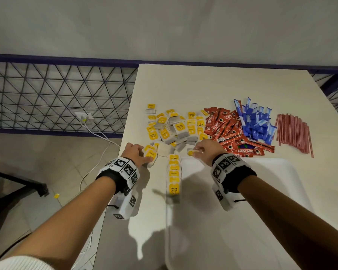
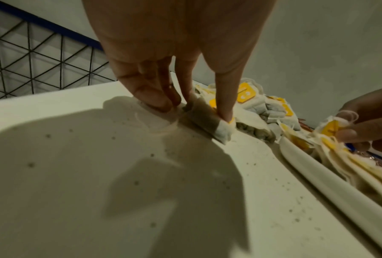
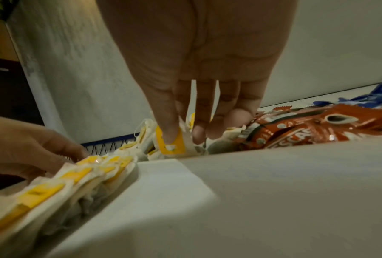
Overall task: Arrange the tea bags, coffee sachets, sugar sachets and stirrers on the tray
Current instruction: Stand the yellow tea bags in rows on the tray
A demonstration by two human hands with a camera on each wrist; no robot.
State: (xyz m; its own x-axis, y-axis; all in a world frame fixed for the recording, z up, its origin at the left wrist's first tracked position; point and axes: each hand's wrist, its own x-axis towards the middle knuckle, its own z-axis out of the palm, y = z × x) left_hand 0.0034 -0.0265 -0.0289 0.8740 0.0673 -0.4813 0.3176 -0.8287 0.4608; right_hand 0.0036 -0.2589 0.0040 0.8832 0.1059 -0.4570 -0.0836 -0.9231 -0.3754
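While a row of yellow-tagged white paper tea bags [image 1: 173, 175] lies overlapped along the left edge of the white plastic tray [image 1: 261, 172], the left hand [image 1: 136, 154] presses and pinches a tea bag [image 2: 209, 120] on the white table [image 1: 203, 84]. The right hand [image 1: 205, 148] pinches another yellow-tagged bag [image 3: 171, 143] just beyond the tray's far rim. Loose tea bags [image 1: 174, 127], red coffee sachets [image 1: 228, 131], blue sugar sachets [image 1: 256, 121] and red stirrers [image 1: 295, 131] lie in separate heaps behind.

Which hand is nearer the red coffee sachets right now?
Right. The right hand sits at the edge of the coffee sachets; the left hand is across the tea bag pile.
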